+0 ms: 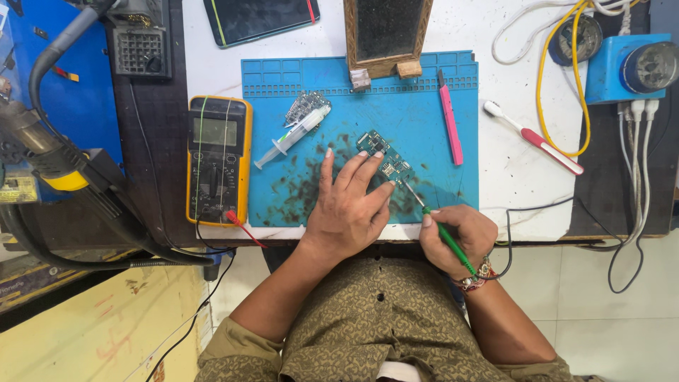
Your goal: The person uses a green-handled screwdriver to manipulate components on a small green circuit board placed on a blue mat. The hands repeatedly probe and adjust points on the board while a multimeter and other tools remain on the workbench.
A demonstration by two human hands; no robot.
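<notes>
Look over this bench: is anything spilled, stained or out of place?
Yes. The blue mat carries dark smudged stains around the circuit board that the left hand steadies. The right hand holds a green-handled iron to it. Nothing else looks upset.

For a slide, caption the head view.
Left hand steadies a circuit board while right hand applies a soldering iron.

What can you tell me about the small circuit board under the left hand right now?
The circuit board is small, dark green-blue and roughly rectangular, with tiny metallic parts on top. It lies flat and slantwise on the stained blue work mat. The left hand presses fingertips on its near edge; the metal tip of the green-handled soldering iron, held in the right hand, meets its lower right end.
</notes>
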